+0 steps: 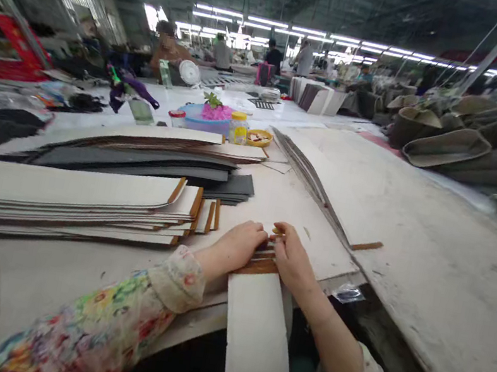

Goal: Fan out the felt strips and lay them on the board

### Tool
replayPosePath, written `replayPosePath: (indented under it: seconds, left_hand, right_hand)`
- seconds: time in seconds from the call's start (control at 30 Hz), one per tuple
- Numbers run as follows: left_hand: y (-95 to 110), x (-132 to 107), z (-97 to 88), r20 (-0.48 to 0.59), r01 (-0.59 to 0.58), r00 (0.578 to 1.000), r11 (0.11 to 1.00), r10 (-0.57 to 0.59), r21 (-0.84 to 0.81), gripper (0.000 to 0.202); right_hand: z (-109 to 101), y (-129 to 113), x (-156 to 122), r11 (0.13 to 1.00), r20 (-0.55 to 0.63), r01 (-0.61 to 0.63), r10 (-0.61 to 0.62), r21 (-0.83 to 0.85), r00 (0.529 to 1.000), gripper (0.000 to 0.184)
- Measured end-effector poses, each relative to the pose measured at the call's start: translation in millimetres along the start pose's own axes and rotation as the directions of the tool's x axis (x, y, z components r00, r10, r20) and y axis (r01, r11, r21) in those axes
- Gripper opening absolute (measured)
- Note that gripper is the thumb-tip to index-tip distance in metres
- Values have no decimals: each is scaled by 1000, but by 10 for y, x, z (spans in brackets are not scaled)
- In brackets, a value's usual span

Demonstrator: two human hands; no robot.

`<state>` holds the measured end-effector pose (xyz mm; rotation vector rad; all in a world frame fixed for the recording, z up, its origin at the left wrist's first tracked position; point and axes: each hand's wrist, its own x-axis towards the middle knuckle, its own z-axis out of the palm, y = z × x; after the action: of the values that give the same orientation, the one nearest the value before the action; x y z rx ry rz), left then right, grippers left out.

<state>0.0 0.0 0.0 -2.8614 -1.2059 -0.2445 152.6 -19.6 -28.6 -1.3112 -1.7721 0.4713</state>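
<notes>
My left hand [238, 245] and my right hand [290, 257] rest side by side at the table's near edge. Both have fingers curled down onto the brown-edged end of a stack of white strips [259, 261]. A long white strip [257, 341] hangs from under my hands over the table edge toward me. Both hands press or pinch the brown ends of the strips; the fingertips are partly hidden.
A tall stack of white sheets with brown ends [63, 198] lies at the left, with dark grey sheets [137, 163] behind. A wide white board stack [371, 201] fills the right. Jars and a blue basin [205, 117] stand farther back; people work in the distance.
</notes>
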Motion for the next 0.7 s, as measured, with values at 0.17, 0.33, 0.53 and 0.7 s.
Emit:
replayPosePath:
  seconds: [0.17,0.33,0.53,0.7]
  left_hand:
    - [27,18,9,-32,34,999,998,-36,-54,17]
    - [-200,-96,2,-20,112,992,957,-122,-268,17]
    - [-382,-323,-9,19,188,980,887,-199,-422,22]
    - [-334,-341,-2,4,185,978,859,-208,-477,26]
  right_hand:
    - [4,7,-12,976,73,132,-121,-172,990,35]
    - [-70,-126,11,891,272,275,-182,-360,945,32]
    - [-59,-250,32,829,368,361,-205,-427,907,27]
    - [-19,-221,108,834,443,397,-212,-383,871,30]
